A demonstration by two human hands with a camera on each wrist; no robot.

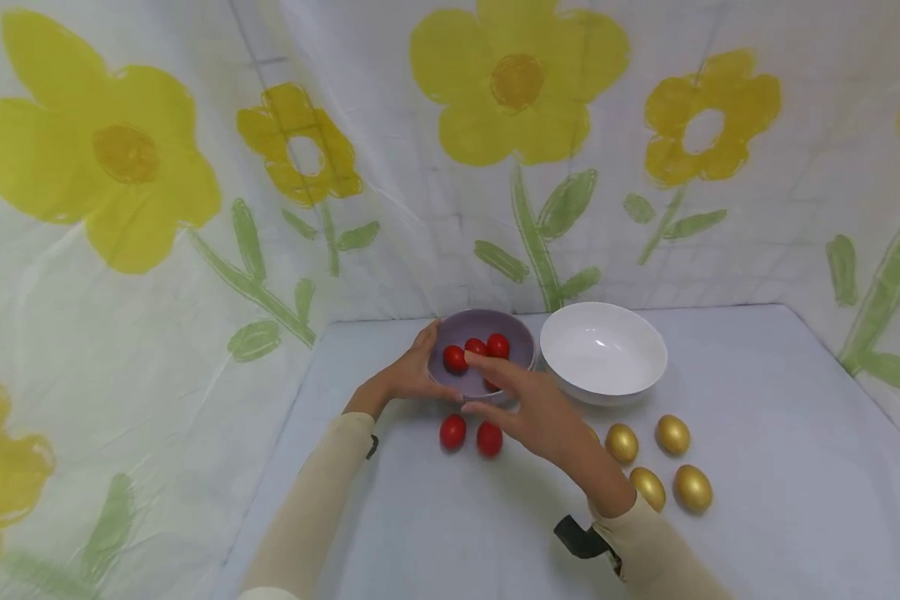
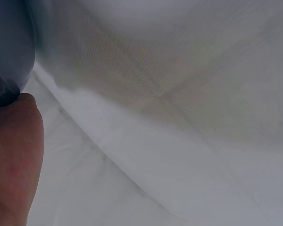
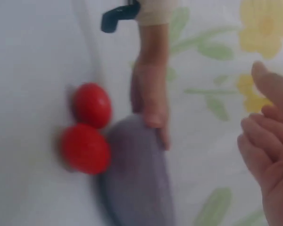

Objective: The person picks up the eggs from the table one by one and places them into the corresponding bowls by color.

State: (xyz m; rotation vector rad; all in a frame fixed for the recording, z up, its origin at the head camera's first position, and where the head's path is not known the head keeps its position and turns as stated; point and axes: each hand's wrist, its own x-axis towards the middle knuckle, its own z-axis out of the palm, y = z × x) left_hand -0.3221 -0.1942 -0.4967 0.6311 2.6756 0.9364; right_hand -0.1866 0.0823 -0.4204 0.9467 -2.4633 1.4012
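A purple bowl (image 1: 521, 333) stands near the back of the table with several red eggs (image 1: 455, 359) inside. My left hand (image 1: 408, 372) holds its left side, thumb at the front of the rim and fingers farther back. In the left wrist view, part of that hand (image 2: 14, 160) meets the bowl (image 2: 9, 47). My right hand (image 1: 536, 412) hovers over the bowl's front right edge, thumb and fingers spread apart with nothing between them; it hides part of the bowl. Two more red eggs, one on the left (image 1: 453, 432) and one on the right (image 1: 489, 439), lie on the table before the bowl.
Right of the purple bowl, close beside it, stands a white bowl (image 1: 603, 350). Several gold eggs (image 1: 693, 488) lie in front of the white bowl, some partly behind my right forearm. A flower-printed curtain (image 1: 420, 208) hangs along the table's back and sides.
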